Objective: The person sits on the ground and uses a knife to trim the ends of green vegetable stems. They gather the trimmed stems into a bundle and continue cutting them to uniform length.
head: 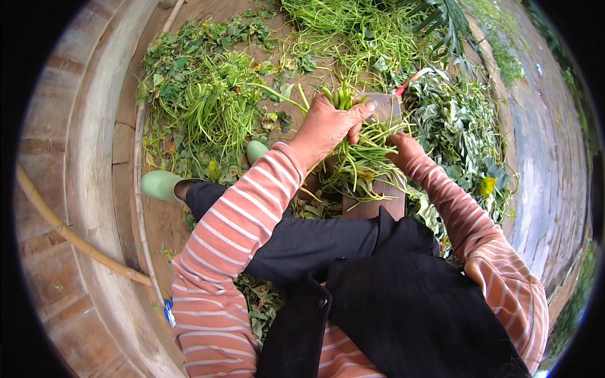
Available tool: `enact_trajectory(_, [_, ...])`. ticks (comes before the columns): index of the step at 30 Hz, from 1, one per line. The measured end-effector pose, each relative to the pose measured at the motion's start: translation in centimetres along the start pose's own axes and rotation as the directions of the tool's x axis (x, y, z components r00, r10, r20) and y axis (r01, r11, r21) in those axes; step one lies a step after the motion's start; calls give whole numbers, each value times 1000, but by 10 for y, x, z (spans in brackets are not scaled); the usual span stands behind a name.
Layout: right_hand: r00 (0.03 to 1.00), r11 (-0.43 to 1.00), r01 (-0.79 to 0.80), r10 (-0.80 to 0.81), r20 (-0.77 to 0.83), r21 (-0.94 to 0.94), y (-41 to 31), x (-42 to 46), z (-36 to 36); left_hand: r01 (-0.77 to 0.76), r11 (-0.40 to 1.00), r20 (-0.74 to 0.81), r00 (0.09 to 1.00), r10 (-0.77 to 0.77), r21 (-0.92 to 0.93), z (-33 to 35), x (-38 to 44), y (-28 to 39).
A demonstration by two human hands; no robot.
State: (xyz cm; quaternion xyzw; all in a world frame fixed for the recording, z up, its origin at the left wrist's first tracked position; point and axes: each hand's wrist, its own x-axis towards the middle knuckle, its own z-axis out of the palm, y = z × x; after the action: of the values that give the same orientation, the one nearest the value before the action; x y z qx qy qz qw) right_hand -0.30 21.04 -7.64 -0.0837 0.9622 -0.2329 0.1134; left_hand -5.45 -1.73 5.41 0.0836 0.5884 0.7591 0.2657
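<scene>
My left hand [331, 124] is closed around a bundle of green plant stems [343, 98], whose thick ends stick up above the fist. The thinner stems [361, 158] trail down and to the right over a brown wooden board or bench [383, 201]. At the right edge of these hanging stems is my right hand [405, 150], its fingers partly hidden among them; whether they grip any stems cannot be told.
Piles of stems [217, 101] lie at left and far ahead [345, 28]. Wilted leaves [456, 123] are heaped at right, beside a red and white curved object [416, 79]. A bamboo pole [80, 241] and a concrete ledge [94, 165] run along the left.
</scene>
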Motion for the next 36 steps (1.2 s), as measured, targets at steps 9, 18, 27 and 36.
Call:
enact_trajectory(9, [999,966,20,-11,36,-258,13,-5,21,20,999,-30,999,-20,29,6,-4,6])
enact_trajectory(18, [982,999,41,-47,182,35,12,-5,-2,-15,996,-30,999,17,84,1,-6,5])
enact_trajectory(27, [963,946,251,-265,45,205,28,3,-15,-66,990,-21,997,69,125,-2,-4,5])
enact_trajectory(36, [948,846,313,-252,-193,432,0,2,-62,-3,987,-77,997,15,159,-1,-2,3])
